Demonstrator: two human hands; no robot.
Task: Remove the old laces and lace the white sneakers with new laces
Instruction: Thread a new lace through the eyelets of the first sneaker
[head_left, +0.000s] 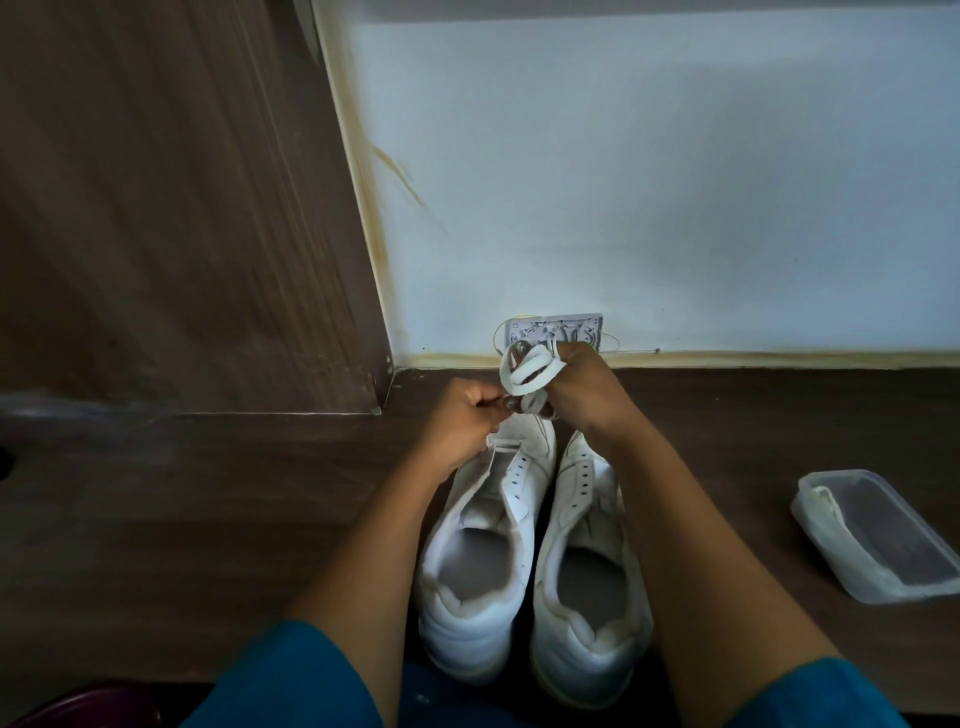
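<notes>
**2 hands, 1 coil of lace, held above the toes**

2 white leather-look sneakers (483, 613) stand side by side on the dark wood-grain surface (208, 493), heels toward the person and toes toward its far edge. Their long axes run straight at the pale blue wall (675, 182). Both eyelet rows show bare holes, so I judge the old laces to be out already.

A flat white fabric lace (530, 371) is bundled in loops just above and beyond the toes. The right hand (582, 395) is clenched round that bundle. The left hand (462, 415) has its fingers curled, pinching what looks like the free end.

The eyelets of the sneaker on the person's left lie directly below the left hand, so it is the nearer for threading; the end must travel down and back toward the person.

Near the right edge sits a clear rectangular plastic container (878, 473) with something off-white inside. A small patterned card (558, 330) leans at the wall's foot, and a brown wood-grain panel (182, 208) rises at the far left corner.
</notes>
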